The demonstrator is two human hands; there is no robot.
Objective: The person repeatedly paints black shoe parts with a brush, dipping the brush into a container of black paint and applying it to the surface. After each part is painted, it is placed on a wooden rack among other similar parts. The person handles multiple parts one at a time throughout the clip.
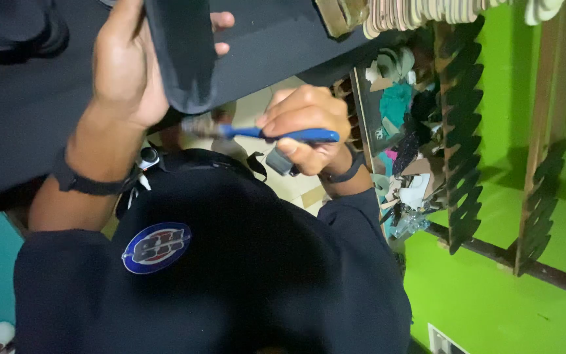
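My left hand (122, 62) grips a dark, flat sole-shaped piece (181, 56) with a rounded lower end, thumb on one side and fingertips showing on the other. My right hand (306, 124) is closed on a blue-handled brush (276, 134), held level with its worn bristle end (198, 126) just under the rounded tip of the dark piece. The same hand also pinches a small grey container (280, 160) under its fingers. A black band sits on each wrist. My dark shirt with a round badge (156, 247) fills the lower frame.
A black table top (27, 98) lies behind the hands. To the right, a bright green wall carries brown wooden racks (460, 131) with notched edges, a row of pale cut-out shapes (420, 12) on top, and a heap of scraps (401, 151) beside them.
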